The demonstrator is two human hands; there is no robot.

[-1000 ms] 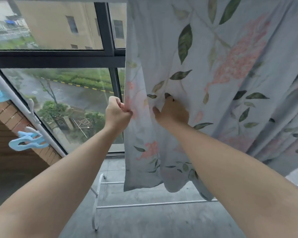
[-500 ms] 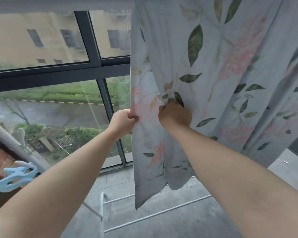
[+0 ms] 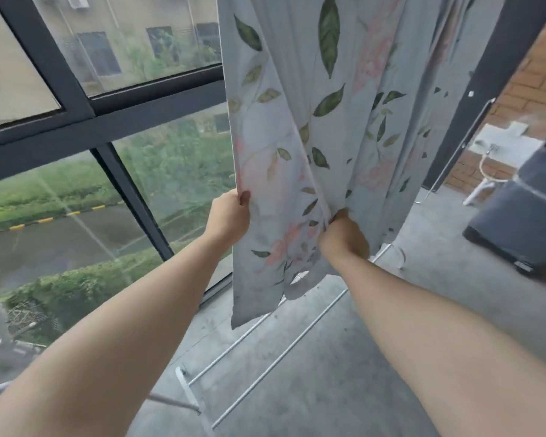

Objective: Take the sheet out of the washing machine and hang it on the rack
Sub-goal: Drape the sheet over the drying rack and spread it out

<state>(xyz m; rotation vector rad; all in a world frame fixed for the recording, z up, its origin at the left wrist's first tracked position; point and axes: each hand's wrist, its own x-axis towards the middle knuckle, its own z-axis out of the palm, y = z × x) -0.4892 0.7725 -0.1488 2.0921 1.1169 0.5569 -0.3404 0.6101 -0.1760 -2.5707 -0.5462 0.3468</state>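
Hands both closed on cloth. Left hand [image 3: 229,216] pinches the free left edge of the sheet [image 3: 297,127], thumb in front, fingers curled behind. Right hand [image 3: 344,239] grips a gathered fold further in, fist tight round it, back of the hand toward the camera. Between the two the cloth is drawn fairly flat.

Location: sheet hangs in long vertical folds from above the top of the view (upper bar of the rack not visible). Its lower hem is clear of the floor [image 3: 344,389], just over the white bottom rails of the rack [image 3: 267,350]. Window [image 3: 158,99] is behind and to the left.

Handling, judged: thin printed fabric, soft, no stiffness of its own. It goes where it is pulled and bunches where it is not. Probably damp, so heavier than it looks and inclined to cling to itself. Not fragile, not slippery. Best hold is at the hemmed edges and corners, hands well apart, pulling sideways to spread the folds. The right side looks bunched and seems to need it most.
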